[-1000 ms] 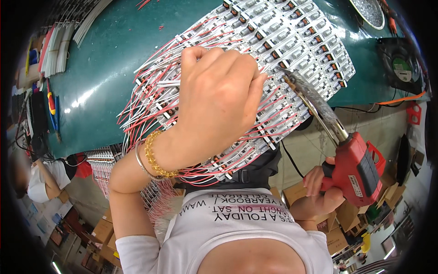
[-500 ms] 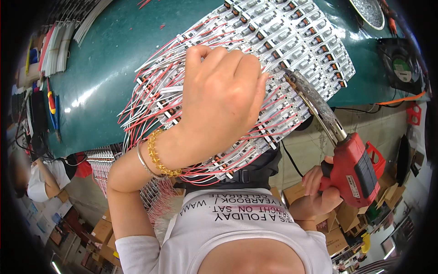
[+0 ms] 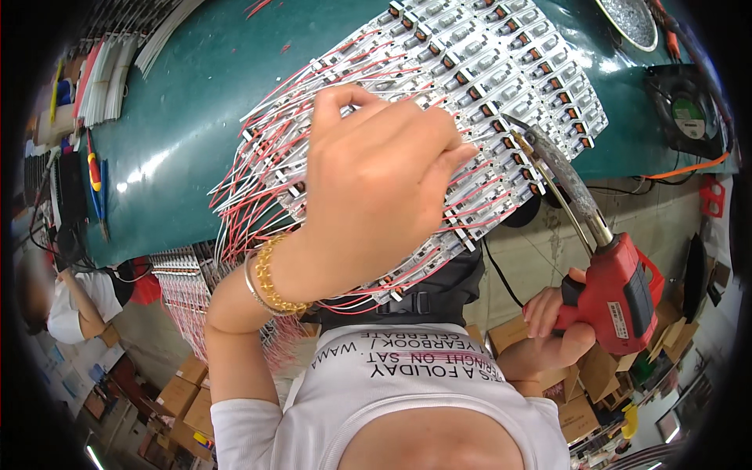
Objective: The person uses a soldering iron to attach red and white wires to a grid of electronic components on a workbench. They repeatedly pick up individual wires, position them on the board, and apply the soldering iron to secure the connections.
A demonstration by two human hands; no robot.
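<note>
- Circuit-board panel (image 3: 509, 90) lies on the green tabletop (image 3: 172, 180), its lower end reaching past the near edge toward the person's waist.
- It looks thin, flat and fairly light, probably stiff across each board but liable to flex over so broad a spread; the bare outer margin, clear of components, seems the safest hold.
- Loose leads (image 3: 254, 168), red and white, fan out beyond its left side; they look soft and springy, and their joints would likely suffer from a hard tug.
- The left hand (image 3: 384, 172) is over the wired half, back upward and fingers curled under; its fingertips are mostly hidden, so I can't make out whether it has hold of a lead.
- The right hand (image 3: 552, 325) is wrapped firmly around the handle of a soldering gun (image 3: 619, 294), whose slim tip points at the board rows.
- As for materials, the gun has a smooth red and black plastic body and a rough grey sleeve on its metal barrel; the boards repeat in pale rows dotted with small dark and orange-brown parts; the tabletop is glossy, perhaps slippery.
</note>
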